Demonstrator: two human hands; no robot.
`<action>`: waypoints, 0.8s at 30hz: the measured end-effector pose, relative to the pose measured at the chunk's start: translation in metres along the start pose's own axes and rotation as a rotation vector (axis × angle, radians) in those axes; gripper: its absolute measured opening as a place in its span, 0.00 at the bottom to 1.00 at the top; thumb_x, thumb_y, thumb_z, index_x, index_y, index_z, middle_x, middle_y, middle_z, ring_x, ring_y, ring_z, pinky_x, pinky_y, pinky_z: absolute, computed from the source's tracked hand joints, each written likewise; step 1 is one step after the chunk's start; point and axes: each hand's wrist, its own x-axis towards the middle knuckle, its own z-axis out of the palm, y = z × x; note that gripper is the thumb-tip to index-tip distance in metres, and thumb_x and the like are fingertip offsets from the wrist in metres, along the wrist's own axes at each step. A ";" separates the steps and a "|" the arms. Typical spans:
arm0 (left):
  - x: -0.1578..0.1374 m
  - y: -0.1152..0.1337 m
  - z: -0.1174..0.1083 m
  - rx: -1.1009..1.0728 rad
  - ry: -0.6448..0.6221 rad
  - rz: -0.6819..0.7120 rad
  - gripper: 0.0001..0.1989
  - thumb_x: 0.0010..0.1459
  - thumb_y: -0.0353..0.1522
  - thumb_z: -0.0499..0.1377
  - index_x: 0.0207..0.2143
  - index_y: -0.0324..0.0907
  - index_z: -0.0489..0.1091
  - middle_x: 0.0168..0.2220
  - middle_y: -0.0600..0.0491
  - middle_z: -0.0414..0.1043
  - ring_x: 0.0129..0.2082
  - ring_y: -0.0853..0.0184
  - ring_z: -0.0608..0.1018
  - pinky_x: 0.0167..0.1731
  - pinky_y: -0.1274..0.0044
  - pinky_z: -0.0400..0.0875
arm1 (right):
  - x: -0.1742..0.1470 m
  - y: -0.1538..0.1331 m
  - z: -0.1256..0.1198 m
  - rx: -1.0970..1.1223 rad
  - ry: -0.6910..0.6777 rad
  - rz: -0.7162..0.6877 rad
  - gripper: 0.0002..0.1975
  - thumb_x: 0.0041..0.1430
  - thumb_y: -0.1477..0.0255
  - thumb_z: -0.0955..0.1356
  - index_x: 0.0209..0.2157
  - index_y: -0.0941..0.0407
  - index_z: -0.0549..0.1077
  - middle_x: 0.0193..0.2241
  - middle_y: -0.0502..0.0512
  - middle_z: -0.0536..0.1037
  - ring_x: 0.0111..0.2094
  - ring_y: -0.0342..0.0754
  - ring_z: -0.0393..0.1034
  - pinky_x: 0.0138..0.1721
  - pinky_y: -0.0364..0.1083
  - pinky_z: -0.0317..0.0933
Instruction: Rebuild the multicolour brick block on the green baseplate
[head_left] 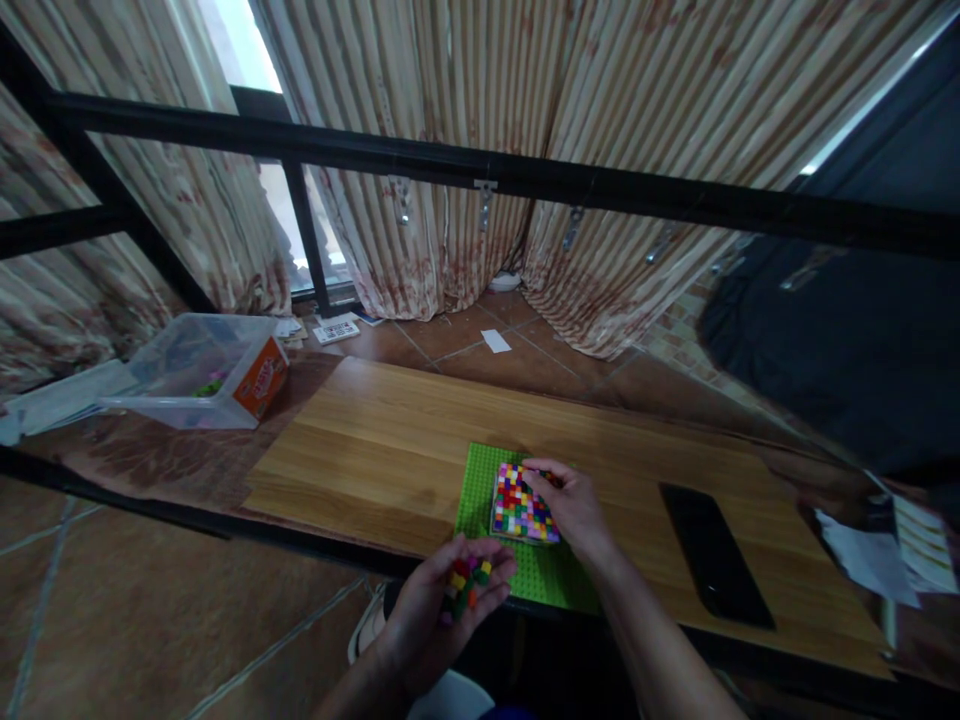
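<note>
A green studded baseplate (472, 500) lies on the wooden board near its front edge. On it stands a block built of small multicoloured toy bricks (517, 505). My left hand (427, 610) is cupped palm up in front of the baseplate, with several loose toy bricks (466, 578) in red, yellow, green and orange in its palm. My right hand (574, 505) reaches over the far right part of the built block, its fingers bent together and touching the top. Whatever the fingertips pinch, if anything, is hidden.
A black phone (716, 555) lies on the wooden board (375, 440) to the right. A clear plastic bin (187, 375) with an orange label stands at the left. Papers (870, 555) lie at the far right. A black metal rail (450, 165) crosses before curtains (450, 80).
</note>
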 end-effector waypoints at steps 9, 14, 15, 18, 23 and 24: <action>-0.006 0.004 0.009 0.012 -0.094 0.045 0.17 0.57 0.37 0.56 0.42 0.32 0.72 0.48 0.38 0.72 0.53 0.55 0.71 0.55 0.67 0.60 | 0.005 0.006 -0.007 -0.010 -0.024 -0.087 0.18 0.47 0.60 0.71 0.37 0.57 0.78 0.32 0.56 0.80 0.32 0.50 0.73 0.35 0.49 0.66; -0.013 0.008 0.015 -0.009 -0.121 0.076 0.19 0.59 0.38 0.54 0.45 0.31 0.70 0.51 0.37 0.69 0.53 0.55 0.70 0.53 0.68 0.62 | -0.032 -0.011 -0.013 -0.123 0.163 -0.335 0.12 0.56 0.63 0.66 0.37 0.54 0.77 0.38 0.55 0.78 0.40 0.50 0.71 0.44 0.51 0.63; -0.014 0.009 0.016 -0.006 -0.120 0.073 0.19 0.59 0.38 0.53 0.45 0.31 0.70 0.51 0.37 0.69 0.52 0.56 0.71 0.52 0.68 0.63 | -0.044 -0.016 -0.013 -0.162 0.116 -0.388 0.10 0.57 0.64 0.66 0.36 0.52 0.77 0.37 0.54 0.77 0.40 0.49 0.71 0.44 0.51 0.63; -0.013 0.008 0.018 -0.011 -0.131 0.074 0.19 0.60 0.39 0.52 0.44 0.32 0.71 0.46 0.40 0.73 0.45 0.59 0.75 0.48 0.70 0.65 | -0.078 -0.029 -0.011 -0.300 -0.141 -0.525 0.08 0.60 0.68 0.65 0.37 0.49 0.76 0.38 0.52 0.75 0.42 0.48 0.69 0.44 0.50 0.63; -0.012 0.003 0.023 -0.035 -0.204 0.044 0.19 0.61 0.39 0.51 0.41 0.33 0.72 0.41 0.44 0.74 0.36 0.67 0.75 0.43 0.76 0.67 | -0.103 -0.032 -0.004 -0.509 -0.228 -0.679 0.10 0.59 0.72 0.66 0.43 0.47 0.74 0.40 0.53 0.74 0.43 0.51 0.67 0.44 0.53 0.62; -0.012 0.002 0.024 -0.030 -0.213 0.040 0.19 0.61 0.38 0.51 0.42 0.33 0.72 0.41 0.44 0.74 0.37 0.67 0.75 0.42 0.77 0.66 | -0.103 -0.031 -0.002 -0.538 -0.228 -0.698 0.10 0.59 0.71 0.66 0.42 0.47 0.74 0.40 0.53 0.74 0.43 0.51 0.67 0.45 0.54 0.62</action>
